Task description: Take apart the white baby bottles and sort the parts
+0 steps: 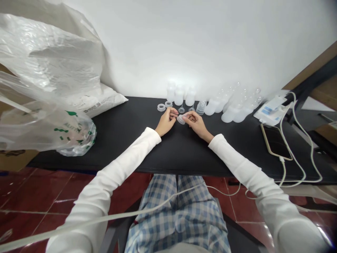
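A translucent ribbed bottle collar [180, 119] is pinched in my right hand [195, 123], just above the black table. My left hand [167, 121] is close on its left, fingers loosely curled and thumb apart, with nothing visible in it. Beyond my hands lie two loose translucent rings [161, 107] and a clear silicone nipple [181, 109]. Another clear nipple [191, 108] is partly hidden behind my right hand. A clear dome cap [201, 107] stands to its right.
Against the wall stand several frosted bottles [179, 95]; more bottles with clear nipple tops [239, 111] are grouped at right. A phone [276, 141] with a white cable lies far right. Plastic bags [73, 130] cover the table's left end. A cable [158, 207] crosses above my lap.
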A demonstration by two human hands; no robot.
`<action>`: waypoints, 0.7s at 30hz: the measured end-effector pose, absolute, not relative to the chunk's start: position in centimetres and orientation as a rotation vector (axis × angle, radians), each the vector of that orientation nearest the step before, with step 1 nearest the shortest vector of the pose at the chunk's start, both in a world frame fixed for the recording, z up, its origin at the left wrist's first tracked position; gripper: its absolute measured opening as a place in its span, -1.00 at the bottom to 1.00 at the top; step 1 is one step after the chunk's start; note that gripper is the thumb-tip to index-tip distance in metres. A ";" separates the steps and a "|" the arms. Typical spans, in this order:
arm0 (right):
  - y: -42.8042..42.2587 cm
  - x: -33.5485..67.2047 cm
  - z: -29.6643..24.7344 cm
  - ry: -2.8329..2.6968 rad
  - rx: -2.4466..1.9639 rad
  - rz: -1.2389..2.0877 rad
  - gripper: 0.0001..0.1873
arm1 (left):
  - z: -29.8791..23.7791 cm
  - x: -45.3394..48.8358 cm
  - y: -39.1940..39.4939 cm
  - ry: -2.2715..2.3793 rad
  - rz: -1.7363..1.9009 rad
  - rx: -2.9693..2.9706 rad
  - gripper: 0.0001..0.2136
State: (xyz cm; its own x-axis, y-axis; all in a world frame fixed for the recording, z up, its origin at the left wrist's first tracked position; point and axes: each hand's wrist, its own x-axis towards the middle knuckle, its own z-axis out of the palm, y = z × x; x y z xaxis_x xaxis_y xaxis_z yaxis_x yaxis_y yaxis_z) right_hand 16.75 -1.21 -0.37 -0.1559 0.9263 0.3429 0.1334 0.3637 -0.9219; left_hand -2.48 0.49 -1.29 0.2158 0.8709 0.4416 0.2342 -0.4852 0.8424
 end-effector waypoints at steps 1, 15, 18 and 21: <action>-1.2 16.8 -0.5 -1.564 -0.987 0.933 -0.43 | -1.4 -2.7 0.7 1.072 1.328 1.905 -0.76; -1.3 16.8 -0.9 -1.476 -1.045 0.934 -0.40 | -0.1 -3.7 11.5 1.562 1.579 1.764 -0.47; -1.1 16.8 -1.1 -1.435 -1.063 0.961 -0.38 | 0.4 -3.5 13.9 1.562 1.394 1.756 -0.45; -1.0 16.7 -1.2 -1.379 -1.092 1.000 -0.33 | 1.0 -3.5 15.0 1.638 1.189 1.781 -0.50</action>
